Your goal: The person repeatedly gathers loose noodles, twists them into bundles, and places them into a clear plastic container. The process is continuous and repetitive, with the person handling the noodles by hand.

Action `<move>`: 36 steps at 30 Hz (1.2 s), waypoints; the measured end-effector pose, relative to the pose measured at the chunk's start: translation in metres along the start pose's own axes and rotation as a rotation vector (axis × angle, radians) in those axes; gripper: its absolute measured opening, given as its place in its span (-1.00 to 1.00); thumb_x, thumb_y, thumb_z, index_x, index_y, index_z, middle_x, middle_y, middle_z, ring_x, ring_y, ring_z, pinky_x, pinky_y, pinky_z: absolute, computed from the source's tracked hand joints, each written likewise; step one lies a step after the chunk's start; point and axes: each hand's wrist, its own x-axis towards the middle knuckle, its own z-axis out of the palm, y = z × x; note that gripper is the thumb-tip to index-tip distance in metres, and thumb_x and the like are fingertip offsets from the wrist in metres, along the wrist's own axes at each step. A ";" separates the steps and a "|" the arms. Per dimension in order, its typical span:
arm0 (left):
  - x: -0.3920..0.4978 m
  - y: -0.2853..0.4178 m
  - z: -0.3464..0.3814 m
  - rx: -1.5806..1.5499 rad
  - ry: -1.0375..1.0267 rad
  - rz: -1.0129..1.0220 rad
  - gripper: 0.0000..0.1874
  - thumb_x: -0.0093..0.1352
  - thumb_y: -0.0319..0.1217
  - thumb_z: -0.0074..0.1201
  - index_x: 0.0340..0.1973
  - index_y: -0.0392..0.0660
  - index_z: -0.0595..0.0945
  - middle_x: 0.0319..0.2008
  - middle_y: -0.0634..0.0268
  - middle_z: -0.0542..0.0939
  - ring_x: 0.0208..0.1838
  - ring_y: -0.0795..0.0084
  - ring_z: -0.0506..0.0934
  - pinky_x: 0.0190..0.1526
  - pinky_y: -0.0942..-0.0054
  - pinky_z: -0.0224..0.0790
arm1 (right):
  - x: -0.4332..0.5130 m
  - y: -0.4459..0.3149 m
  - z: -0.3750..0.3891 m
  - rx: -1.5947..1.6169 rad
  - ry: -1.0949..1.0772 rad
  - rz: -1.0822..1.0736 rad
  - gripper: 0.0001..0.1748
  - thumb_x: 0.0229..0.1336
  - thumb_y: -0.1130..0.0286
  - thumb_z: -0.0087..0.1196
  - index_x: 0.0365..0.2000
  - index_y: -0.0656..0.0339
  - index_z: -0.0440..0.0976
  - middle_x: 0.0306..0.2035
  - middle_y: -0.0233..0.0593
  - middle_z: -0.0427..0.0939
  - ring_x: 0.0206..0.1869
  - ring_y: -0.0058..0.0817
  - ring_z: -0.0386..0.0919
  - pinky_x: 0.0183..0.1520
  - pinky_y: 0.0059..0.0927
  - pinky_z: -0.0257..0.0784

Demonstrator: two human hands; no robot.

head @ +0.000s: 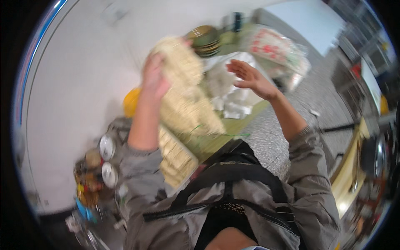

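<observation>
My left hand (154,75) grips the side of a large pale yellow mass of what look like dried noodles (184,90), which seems to be in a clear bag. Motion blur hides its detail. A thin green tie or string trails from its lower end. My right hand (250,79) is held up with the thumb apart from the fingers, and nothing is in it. Behind that hand is a crumpled white cloth or bag (231,100). Below my left forearm, a shallow tray (189,157) carries several pale yellow blocks.
A stack of dark green bowls or plates (204,40) stands by the wall. To its right is a plastic bag with red print (268,47). The green table (240,123) borders a speckled grey floor (265,140). Several jars with white lids (107,147) and a yellow object (131,102) are at left.
</observation>
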 end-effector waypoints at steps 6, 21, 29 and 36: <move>-0.002 0.000 0.030 -0.022 0.200 0.122 -0.48 0.48 -0.26 -0.12 0.18 -0.45 0.34 0.15 -0.18 0.46 0.22 -0.10 0.45 0.23 -0.05 0.39 | 0.041 0.045 0.089 -0.103 -0.076 -0.151 0.12 -0.13 0.23 0.46 0.35 0.30 0.01 0.35 -0.09 0.15 0.40 -0.31 0.10 0.44 -0.26 -0.04; -0.046 0.028 -0.009 0.353 0.439 0.096 -0.73 0.38 -0.62 -0.27 -0.05 -0.33 0.46 -0.02 -0.08 0.57 0.10 0.08 0.56 0.14 0.12 0.51 | 0.082 0.054 0.141 0.390 -0.262 0.264 -0.79 0.24 0.38 0.11 -0.18 0.29 0.45 -0.42 -0.36 0.53 -0.40 -0.63 0.52 -0.24 -0.53 0.49; -0.104 0.042 -0.017 1.840 0.098 0.082 -0.81 0.15 -0.65 0.08 -0.37 -0.10 0.60 -0.05 0.41 0.55 0.15 0.29 0.43 0.14 0.26 0.31 | 0.109 0.077 0.144 1.140 -0.279 0.692 -0.63 0.23 0.36 -0.15 -0.15 0.52 0.40 -0.14 0.08 0.54 -0.04 -0.09 0.55 0.11 0.08 0.48; -0.136 0.022 0.023 2.252 -0.387 -0.094 -0.90 0.06 -0.42 0.09 -0.50 -0.08 0.60 -0.24 0.37 0.47 0.01 0.37 0.43 0.04 0.43 0.34 | 0.125 0.067 0.189 1.312 -0.341 0.549 -0.43 0.30 -0.05 -0.06 -0.07 0.34 0.41 -0.14 -0.07 0.57 -0.10 -0.21 0.56 0.08 -0.17 0.50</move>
